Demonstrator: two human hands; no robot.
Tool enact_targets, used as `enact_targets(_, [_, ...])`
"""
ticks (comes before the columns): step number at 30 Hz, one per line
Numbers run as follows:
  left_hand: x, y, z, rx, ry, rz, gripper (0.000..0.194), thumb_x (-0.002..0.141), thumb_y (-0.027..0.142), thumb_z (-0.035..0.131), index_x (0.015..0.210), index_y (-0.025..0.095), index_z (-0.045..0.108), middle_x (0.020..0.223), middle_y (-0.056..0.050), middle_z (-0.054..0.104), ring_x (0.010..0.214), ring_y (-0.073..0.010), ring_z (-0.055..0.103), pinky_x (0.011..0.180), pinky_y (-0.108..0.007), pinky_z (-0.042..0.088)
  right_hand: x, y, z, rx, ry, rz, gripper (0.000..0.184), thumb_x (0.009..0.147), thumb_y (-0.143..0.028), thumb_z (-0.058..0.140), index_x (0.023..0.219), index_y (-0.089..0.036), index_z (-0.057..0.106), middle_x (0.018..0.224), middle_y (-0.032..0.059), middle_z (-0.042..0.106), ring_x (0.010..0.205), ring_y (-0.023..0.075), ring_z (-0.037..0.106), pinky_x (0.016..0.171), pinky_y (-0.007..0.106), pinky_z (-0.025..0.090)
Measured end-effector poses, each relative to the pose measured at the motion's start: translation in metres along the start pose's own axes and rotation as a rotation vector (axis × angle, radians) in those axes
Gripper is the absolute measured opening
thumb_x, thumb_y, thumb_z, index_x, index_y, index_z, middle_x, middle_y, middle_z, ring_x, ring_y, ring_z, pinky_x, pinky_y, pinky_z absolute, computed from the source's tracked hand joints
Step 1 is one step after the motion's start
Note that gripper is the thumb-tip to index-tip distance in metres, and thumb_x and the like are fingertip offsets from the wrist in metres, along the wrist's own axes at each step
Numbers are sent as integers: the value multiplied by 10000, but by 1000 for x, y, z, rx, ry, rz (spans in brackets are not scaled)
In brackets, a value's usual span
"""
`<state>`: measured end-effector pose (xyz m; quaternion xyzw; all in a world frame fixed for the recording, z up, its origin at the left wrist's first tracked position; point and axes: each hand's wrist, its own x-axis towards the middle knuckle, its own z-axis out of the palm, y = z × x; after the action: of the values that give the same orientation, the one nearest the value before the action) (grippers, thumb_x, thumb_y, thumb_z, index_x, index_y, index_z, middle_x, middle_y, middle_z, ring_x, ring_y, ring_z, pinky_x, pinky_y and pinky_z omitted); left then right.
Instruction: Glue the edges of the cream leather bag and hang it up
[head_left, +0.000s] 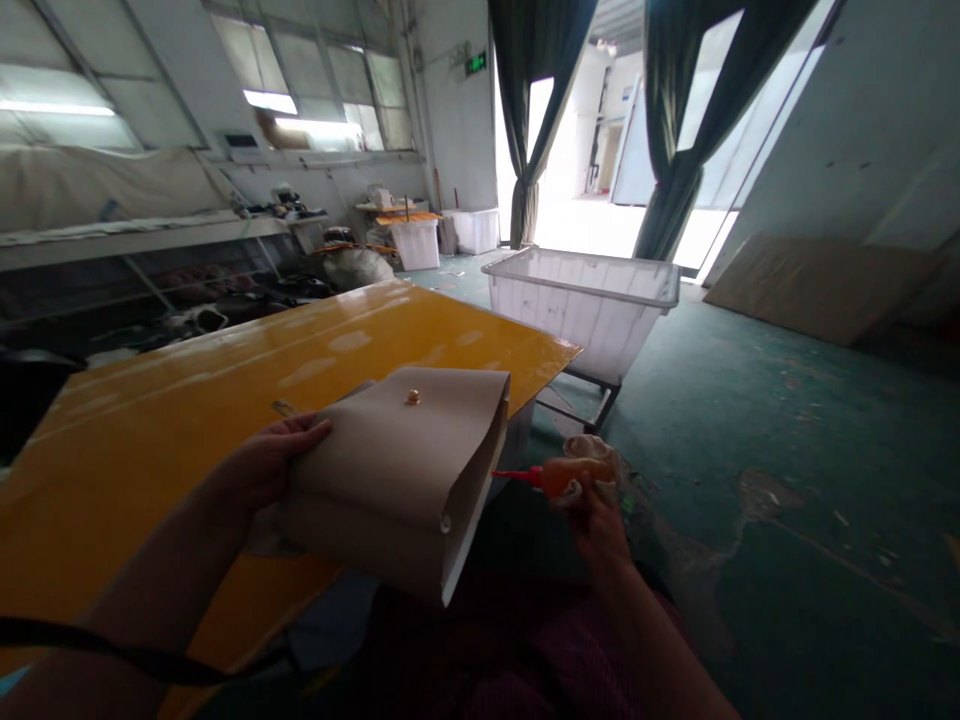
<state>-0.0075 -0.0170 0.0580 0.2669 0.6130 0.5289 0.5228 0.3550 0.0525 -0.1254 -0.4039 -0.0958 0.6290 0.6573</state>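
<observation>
My left hand (281,455) grips a beige handbag (390,450) by its left side, thumb on top and the other fingers hidden beneath. A gold metal stud (413,397) sits on the bag's upper face. The bag is tilted, and its open side edge faces right. Closed around an orange squeeze bottle (570,475) with a long red nozzle (521,476), my right hand (596,510) is just right of the bag. The nozzle tip is at the bag's side edge; whether it touches I cannot tell. A whitish cloth (589,450) is bunched around the bottle.
Under the bag lies a yellow board tabletop (330,350) with pale worn patches. Past its right corner stands a white plastic bin (585,300) on a dark metal frame. A cluttered bench (150,235) runs along the left wall. Green floor (787,450) extends on the right.
</observation>
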Motion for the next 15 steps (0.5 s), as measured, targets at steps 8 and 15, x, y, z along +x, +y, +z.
enact_targets(8, [4, -6, -10, 6, -30, 29, 579, 398, 302, 978, 893, 114, 745, 825, -102, 749, 624, -179, 672, 548, -225, 560, -34, 3, -6, -2, -14, 40, 669, 360, -372, 956, 926, -184, 653, 813, -31, 703, 659, 173, 658, 471, 280, 570])
enact_targets(15, [3, -9, -9, -10, -3, 32, 636, 327, 302, 986, 885, 107, 752, 794, -98, 743, 586, -164, 660, 521, -215, 554, -56, 5, -15, -29, -89, 71, 599, 450, -392, 947, 941, -199, 663, 873, -13, 731, 734, 187, 695, 535, 280, 595])
